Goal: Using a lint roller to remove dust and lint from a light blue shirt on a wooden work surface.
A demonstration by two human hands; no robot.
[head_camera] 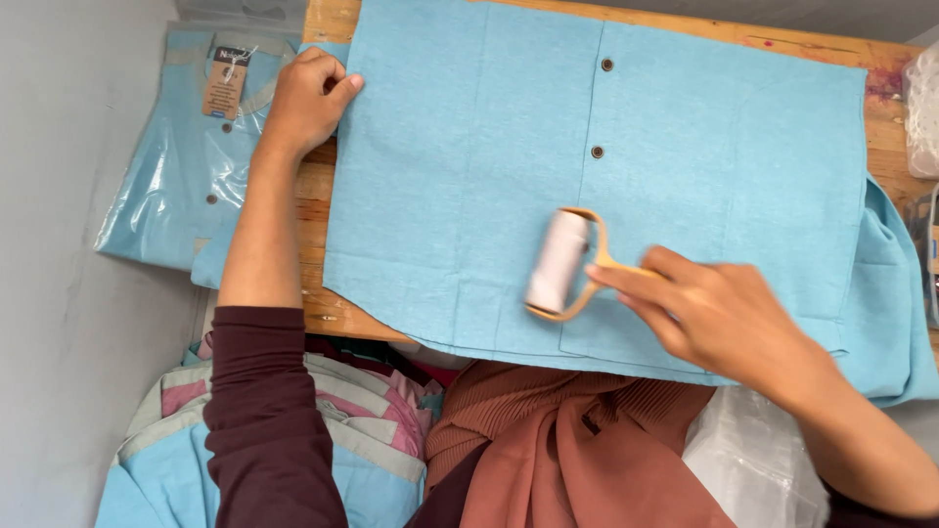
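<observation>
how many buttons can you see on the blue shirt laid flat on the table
2. One button sits near the shirt's top edge; the second button lies below it, just above the lint roller. More may be hidden under the roller or the right hand.

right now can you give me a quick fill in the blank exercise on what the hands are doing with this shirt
1. The right hand holds a lint roller with a ____ handle.
2. The left hand presses the ____ edge of the blue shirt.
3. The shirt lies on a ____ table.
Missing words: wooden; left; wooden
</observation>
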